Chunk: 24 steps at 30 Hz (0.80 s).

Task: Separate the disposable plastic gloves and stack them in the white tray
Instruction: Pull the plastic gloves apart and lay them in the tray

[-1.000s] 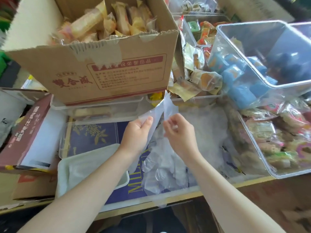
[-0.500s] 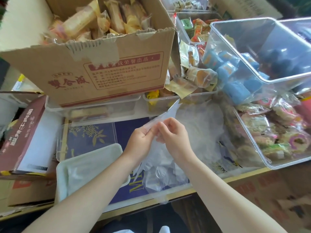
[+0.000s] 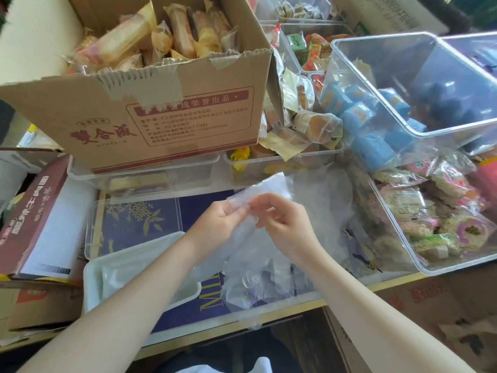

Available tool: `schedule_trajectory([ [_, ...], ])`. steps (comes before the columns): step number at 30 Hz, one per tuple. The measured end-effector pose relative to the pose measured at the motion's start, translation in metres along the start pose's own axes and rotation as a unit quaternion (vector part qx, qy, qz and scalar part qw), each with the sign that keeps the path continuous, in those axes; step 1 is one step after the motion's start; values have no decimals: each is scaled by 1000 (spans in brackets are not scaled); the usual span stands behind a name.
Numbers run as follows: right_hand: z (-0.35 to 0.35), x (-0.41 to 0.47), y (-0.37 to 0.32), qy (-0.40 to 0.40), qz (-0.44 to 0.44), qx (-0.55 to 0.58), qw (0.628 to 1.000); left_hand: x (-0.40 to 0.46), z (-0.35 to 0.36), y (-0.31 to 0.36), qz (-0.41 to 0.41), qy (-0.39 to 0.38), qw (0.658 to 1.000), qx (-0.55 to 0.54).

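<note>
A clear plastic glove (image 3: 265, 188) is held up at the middle of the view, its cuff end pointing up and right. My left hand (image 3: 219, 222) and my right hand (image 3: 285, 224) both pinch it, fingertips close together. More thin gloves hang below the hands in a crumpled bunch (image 3: 258, 270). The white tray (image 3: 90, 270) lies at the lower left, partly under my left forearm, with flat clear gloves (image 3: 121, 273) inside it.
A cardboard box (image 3: 166, 111) of wrapped snacks stands behind the hands. Clear bins of snacks (image 3: 443, 216) and blue packets (image 3: 376, 125) fill the right. A dark red box (image 3: 29, 211) lies at the left. A loose plastic heap (image 3: 322, 200) sits right of the hands.
My hands came together from slightly apart, and the glove's raised end has dropped from upright to slanting right.
</note>
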State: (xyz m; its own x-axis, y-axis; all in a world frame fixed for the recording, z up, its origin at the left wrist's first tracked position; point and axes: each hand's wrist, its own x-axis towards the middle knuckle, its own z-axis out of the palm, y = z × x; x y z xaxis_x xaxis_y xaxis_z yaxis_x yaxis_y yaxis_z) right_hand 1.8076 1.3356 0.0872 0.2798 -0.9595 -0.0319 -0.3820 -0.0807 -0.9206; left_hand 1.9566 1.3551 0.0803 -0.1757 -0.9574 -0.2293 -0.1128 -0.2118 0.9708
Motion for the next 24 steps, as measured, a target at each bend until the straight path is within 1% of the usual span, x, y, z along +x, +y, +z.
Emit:
schedule_trajectory([
  [1, -5, 1, 4, 26, -27, -37, 999, 1, 0, 1, -7, -1, 1000, -20],
  [3, -16, 5, 14, 122, -57, -92, 987, 1, -2, 5, -24, 0, 999, -46],
  [4, -22, 7, 19, 167, -43, -95, 981, 1, -3, 6, -30, -1, 998, -54],
  [5, -29, 10, 22, 186, -11, -78, 979, 1, -3, 7, -36, -5, 997, -63],
  [6, -35, 14, 25, 175, 40, -55, 982, 1, -4, 9, -44, -6, 996, -74],
  [8, -44, 20, 28, 83, 121, 21, 989, 2, -4, 11, -56, -7, 994, -98],
  [9, -47, 22, 30, 28, 137, 66, 988, 2, -4, 13, -56, -8, 993, -106],
  [11, -54, 25, 31, -40, 120, 127, 984, 4, -3, 15, -44, -2, 992, -115],
  [14, -62, 29, 30, -93, 82, 161, 979, 8, -3, 14, -15, 16, 993, -117],
  [16, -65, 31, 28, -107, 81, 174, 976, 9, -3, 12, -8, 26, 991, -129],
  [18, -65, 34, 29, -88, 78, 156, 981, 11, -3, 10, -25, 32, 989, -144],
  [19, -66, 35, 31, -73, 75, 150, 983, 12, -3, 8, -36, 36, 990, -133],
  [21, -68, 39, 34, -49, 70, 166, 982, 12, -3, 3, -54, 49, 996, -60],
  [23, -72, 42, 36, -35, 64, 180, 981, 11, -2, 0, -82, 33, 996, 7],
  [24, -75, 43, 37, -31, 63, 183, 981, 10, -2, -2, -93, 21, 995, 24],
])
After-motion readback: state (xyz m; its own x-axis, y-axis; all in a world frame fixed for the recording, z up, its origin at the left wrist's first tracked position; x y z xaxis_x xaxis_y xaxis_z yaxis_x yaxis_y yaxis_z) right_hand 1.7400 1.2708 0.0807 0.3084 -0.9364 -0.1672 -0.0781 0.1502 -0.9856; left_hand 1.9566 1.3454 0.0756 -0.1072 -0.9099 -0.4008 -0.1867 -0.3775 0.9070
